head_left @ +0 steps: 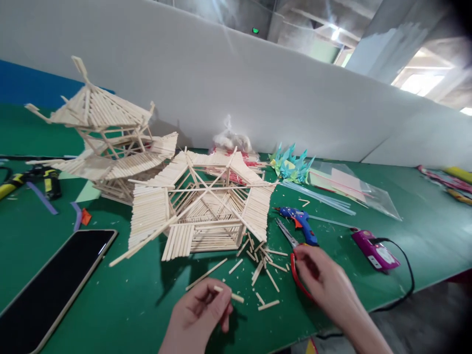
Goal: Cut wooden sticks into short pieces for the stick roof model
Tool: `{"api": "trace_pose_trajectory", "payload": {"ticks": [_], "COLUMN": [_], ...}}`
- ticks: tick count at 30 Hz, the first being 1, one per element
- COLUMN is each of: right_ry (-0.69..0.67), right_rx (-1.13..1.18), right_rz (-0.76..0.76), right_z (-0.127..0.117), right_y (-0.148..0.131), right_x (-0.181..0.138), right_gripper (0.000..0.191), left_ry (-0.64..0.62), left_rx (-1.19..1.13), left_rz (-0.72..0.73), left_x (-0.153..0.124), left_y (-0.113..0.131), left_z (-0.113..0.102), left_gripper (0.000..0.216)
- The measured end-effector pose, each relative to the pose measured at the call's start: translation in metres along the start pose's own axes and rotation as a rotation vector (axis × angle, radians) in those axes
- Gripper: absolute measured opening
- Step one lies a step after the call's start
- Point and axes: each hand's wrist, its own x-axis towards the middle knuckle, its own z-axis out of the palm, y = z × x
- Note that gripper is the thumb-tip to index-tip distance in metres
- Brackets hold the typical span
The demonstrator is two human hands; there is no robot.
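While our left hand [199, 314] pinches a short wooden stick [229, 294] between thumb and fingertips near the front edge of the green table [424, 236], our right hand [324, 280] rests on the red handles of a pair of scissors [295, 255], fingers curled around them; the scissor blades point away from us, toward a blue glue gun [300, 222] just beyond; between the two hands lie loose cut sticks [263, 268] and wood crumbs, scattered on the table; just behind them sits a six-sided roof frame [201, 206] built of many sticks laid side by side; to its left stands a taller stick pagoda [103, 137], tilted, touching the frame; at far left a dark phone [55, 285] lies flat, screen up; to the right of the glue gun a purple power pack [374, 250] with a black cable [405, 280]; farther back, teal paper cranes [291, 164], clear glue rods [320, 196], a plastic sleeve [354, 189], and a white partition wall [258, 88].
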Motion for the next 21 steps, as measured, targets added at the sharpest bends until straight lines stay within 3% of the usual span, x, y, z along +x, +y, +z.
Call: {"api": "trace_pose_trajectory", "payload": {"ticks": [2,4,7,16,19,21], "right_ry": [0.112,0.115,0.123,0.151,0.209,0.171], "right_rx": [-0.173,-0.221,-0.273,-0.375,-0.358,-0.307], "right_rz": [0.068,0.093,0.099,0.102,0.107,0.073], "right_z": [0.000,0.002,0.004,-0.011,-0.007,0.001], "right_y": [0.037,0.065,0.085,0.102,0.092,0.081], "right_x": [0.004,0.007,0.011,0.022,0.015,0.007], "right_gripper": [0.027,0.028,0.030,0.031,0.032,0.030], "left_ry": [0.012,0.019,0.033,0.036,0.055,0.071], "left_rx": [-0.112,-0.200,-0.250,-0.282,-0.306,-0.317], "left_rz": [-0.047,-0.075,-0.078,-0.063,-0.069,-0.078], "left_x": [0.002,0.003,0.005,0.004,0.005,0.007], "left_y": [0.002,0.003,0.002,0.000,0.000,0.001], "left_z": [0.003,0.004,0.004,-0.001,-0.002,-0.002], "left_gripper": [0.015,0.013,0.012,0.011,0.011,0.012]}}
